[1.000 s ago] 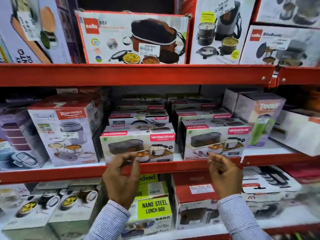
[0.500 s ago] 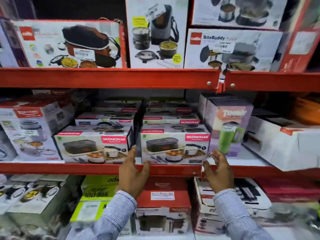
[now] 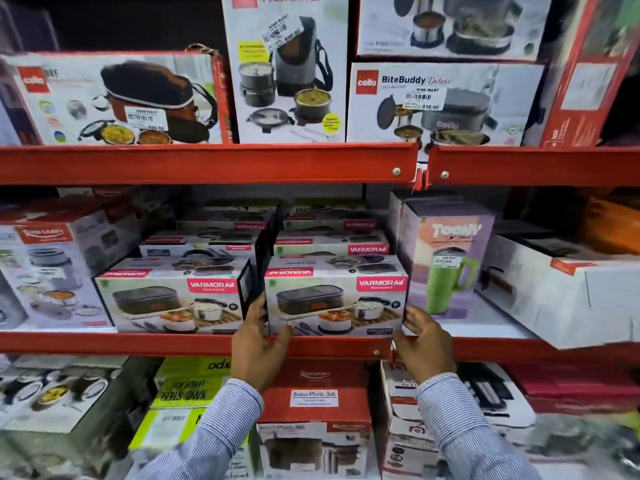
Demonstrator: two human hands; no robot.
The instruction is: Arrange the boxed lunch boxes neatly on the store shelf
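Note:
Two white-and-pink Varmora lunch box cartons stand side by side at the front of the middle red shelf [image 3: 138, 342]. The right carton [image 3: 336, 296] sits between my hands. My left hand [image 3: 259, 344] has its fingers in the gap at that carton's left side and its thumb on the lower front corner. My right hand [image 3: 422, 348] presses its spread fingers against the lower right corner. The left carton [image 3: 173, 299] stands untouched. More Varmora cartons [image 3: 332, 244] are stacked in rows behind both.
A purple Toony carton with a green mug [image 3: 446, 265] stands just right of the held carton, then a tilted white carton [image 3: 571, 299]. A Rishabh carton [image 3: 45, 268] is at the left. Cello cartons [image 3: 443, 102] fill the upper shelf. A red picnic-set carton [image 3: 311, 393] lies below.
My view has shifted right. Both hands left the left carton and the shelf rail and now sit at the two sides of the right Varmora carton.

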